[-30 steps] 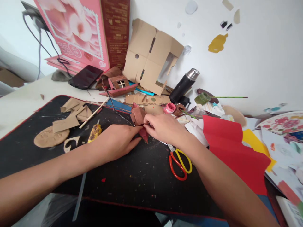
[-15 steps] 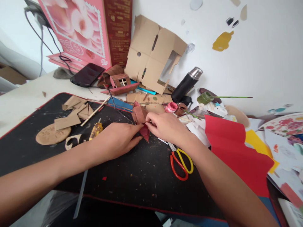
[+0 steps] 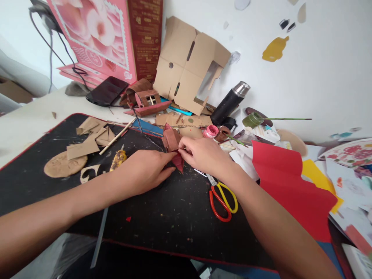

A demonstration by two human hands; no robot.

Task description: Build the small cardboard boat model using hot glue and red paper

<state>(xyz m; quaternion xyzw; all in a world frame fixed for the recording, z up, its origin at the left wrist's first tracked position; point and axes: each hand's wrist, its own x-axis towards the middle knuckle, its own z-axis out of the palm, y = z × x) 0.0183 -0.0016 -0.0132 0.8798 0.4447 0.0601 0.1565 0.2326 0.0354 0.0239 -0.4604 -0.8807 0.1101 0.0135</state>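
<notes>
Head view: a black mat (image 3: 162, 217) with a thin red rim covers much of the white worktop (image 3: 20, 141).
Near rim: it runs slightly slanted in front of the person; from the wrists down to it stretches plain mat, dotted with pale specks and one red scrap (image 3: 128, 219).
Left room: a disc (image 3: 56, 167) and card scraps (image 3: 83, 150) lie beyond the left forearm, with a yellow tool (image 3: 117, 159) partly hidden behind it; a clear stick (image 3: 100, 236) overhangs the near rim.
Right room: scissors (image 3: 231, 197) lie just beside the right forearm, handles toward the person (one red, one yellow), and red paper (image 3: 290, 190) lies outside that arm.
Far room: crowded, with a pink jar (image 3: 210, 131), a flask (image 3: 231, 102) leaning, and a second boat (image 3: 149, 106).
Boat: small and reddish-brown (image 3: 171, 140), over the mat between the hands; its long axis runs away from the person, the dark red near tip pointing down and slightly right.
Left hand: palm down (image 3: 148, 170), forefinger over the boat's near part, thumb beside it; how firmly it grips cannot be told.
Right hand: wrist bent inward (image 3: 199, 155), thumb and forefinger pinching the boat's right side.
</notes>
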